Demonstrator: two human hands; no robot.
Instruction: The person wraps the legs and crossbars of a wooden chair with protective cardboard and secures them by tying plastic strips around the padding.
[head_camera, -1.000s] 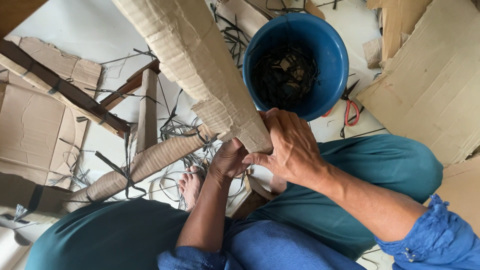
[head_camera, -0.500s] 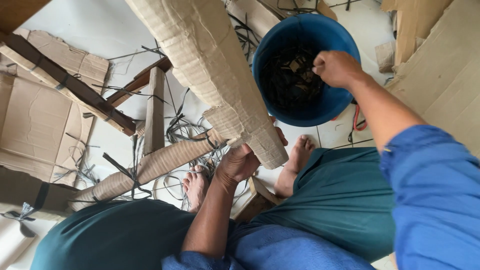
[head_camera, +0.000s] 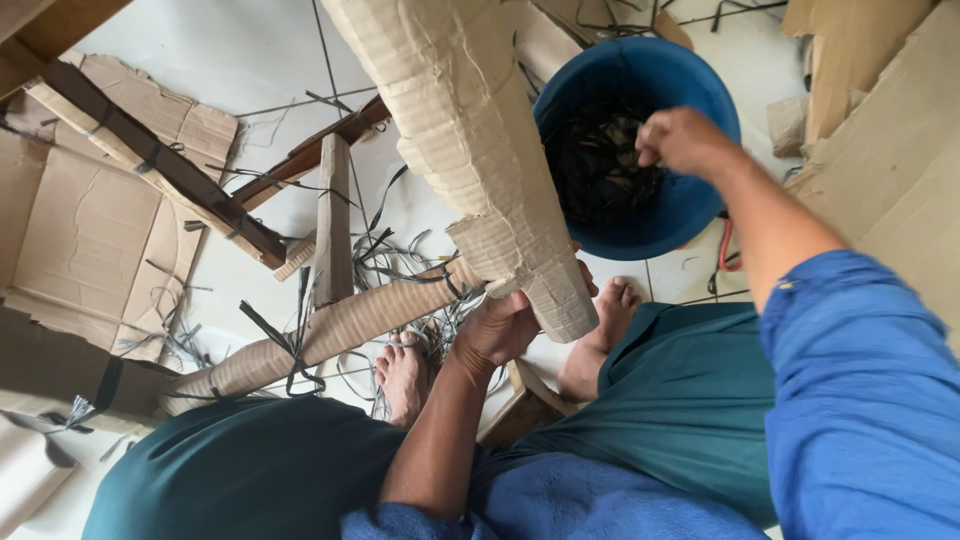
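Since the earlier frame the right hand (head_camera: 683, 140) has stayed over the blue bucket (head_camera: 690, 215) at upper right, fingers pinched together on something too small to identify, while the left hand (head_camera: 495, 330) grips the lower end of the light, stiff, creased cardboard roll (head_camera: 465, 130) at centre.

Flattened cardboard (head_camera: 75, 235) at left on white floor (head_camera: 250, 60), rolled cardboard tube (head_camera: 330, 330) tied with black strap, wooden slat (head_camera: 333, 220) upright beside it, loose black straps (head_camera: 400, 265) scattered, cardboard sheets (head_camera: 890, 150) at right
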